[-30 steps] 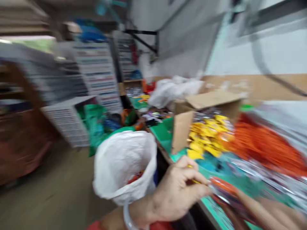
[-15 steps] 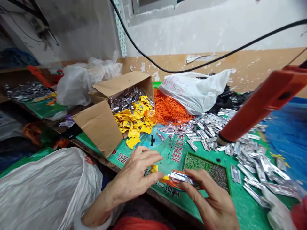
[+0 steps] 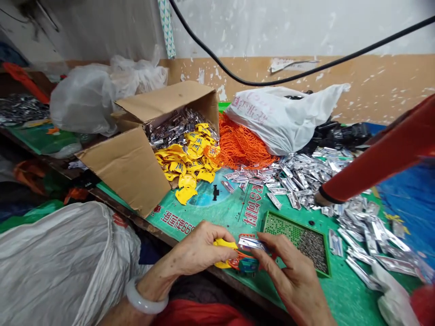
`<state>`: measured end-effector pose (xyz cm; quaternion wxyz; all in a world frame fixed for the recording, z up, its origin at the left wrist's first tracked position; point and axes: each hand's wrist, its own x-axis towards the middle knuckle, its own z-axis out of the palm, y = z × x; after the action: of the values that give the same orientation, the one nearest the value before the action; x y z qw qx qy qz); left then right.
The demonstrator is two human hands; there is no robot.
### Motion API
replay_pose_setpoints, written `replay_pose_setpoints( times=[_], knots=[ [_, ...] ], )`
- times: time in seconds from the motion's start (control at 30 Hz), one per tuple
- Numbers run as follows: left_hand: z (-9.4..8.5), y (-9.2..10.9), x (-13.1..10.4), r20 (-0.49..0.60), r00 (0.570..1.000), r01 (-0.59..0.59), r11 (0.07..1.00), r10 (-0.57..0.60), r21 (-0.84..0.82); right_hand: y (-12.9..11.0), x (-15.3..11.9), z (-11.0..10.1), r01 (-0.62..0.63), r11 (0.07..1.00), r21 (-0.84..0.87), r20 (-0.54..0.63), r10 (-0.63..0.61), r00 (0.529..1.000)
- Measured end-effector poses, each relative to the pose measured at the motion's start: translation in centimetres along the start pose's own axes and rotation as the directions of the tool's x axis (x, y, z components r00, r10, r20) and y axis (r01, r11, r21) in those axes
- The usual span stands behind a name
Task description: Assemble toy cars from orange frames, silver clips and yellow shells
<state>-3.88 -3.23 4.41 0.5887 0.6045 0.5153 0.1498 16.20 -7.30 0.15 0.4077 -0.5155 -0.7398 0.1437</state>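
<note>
My left hand (image 3: pixel 199 249) is closed, its thumb and fingers gripping a yellow plastic piece (image 3: pixel 222 263) near the table's front edge. Joined to or touching that piece on its right is an orange and teal plastic body (image 3: pixel 247 263), which looks like part of a small toy. My right hand (image 3: pixel 294 271) pinches a shiny silver strip (image 3: pixel 250 242) between thumb and fingers, over the body's top. Whether the strip is seated on the body I cannot tell. Just beyond my right fingers lies a green tray (image 3: pixel 272 222) with small metal screws or pins.
A cardboard box (image 3: pixel 124 170) spills yellow pieces (image 3: pixel 186 181) and dark shiny parts. Orange netting-like strands (image 3: pixel 241 147) lie beside a white bag (image 3: pixel 272 120). Silver strips (image 3: pixel 306 176) are heaped at the right, under a slanting red tool (image 3: pixel 374 163). A black cable (image 3: pixel 251 83) hangs above.
My left hand has moved from open fingers above the yellow piece to a grip on it. The silver strip stays in my right hand. The view has shifted slightly.
</note>
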Motion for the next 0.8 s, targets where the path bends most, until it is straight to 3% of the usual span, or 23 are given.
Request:
replay_pose_setpoints(
  times=[0.27, 0.47, 0.8],
  knots=[
    [0.3, 0.0, -0.7, -0.067, 0.987, -0.138, 0.986, 0.144, 0.091, -0.4, -0.1, 0.2, 0.021, 1.000, -0.015, 0.027, -0.020, 0.999],
    [0.7, -0.4, -0.6, -0.050, 0.964, -0.252, 0.956, 0.262, 0.153, -0.4, 0.0, -0.4, 0.058, 0.998, -0.013, 0.031, -0.058, 0.998],
    [0.8, -0.5, -0.6, 0.059, 0.941, -0.337, 0.920, 0.332, 0.201, 0.3, -1.0, -1.3, -0.098, 0.988, 0.117, 0.149, 0.080, 0.986]
  ],
)
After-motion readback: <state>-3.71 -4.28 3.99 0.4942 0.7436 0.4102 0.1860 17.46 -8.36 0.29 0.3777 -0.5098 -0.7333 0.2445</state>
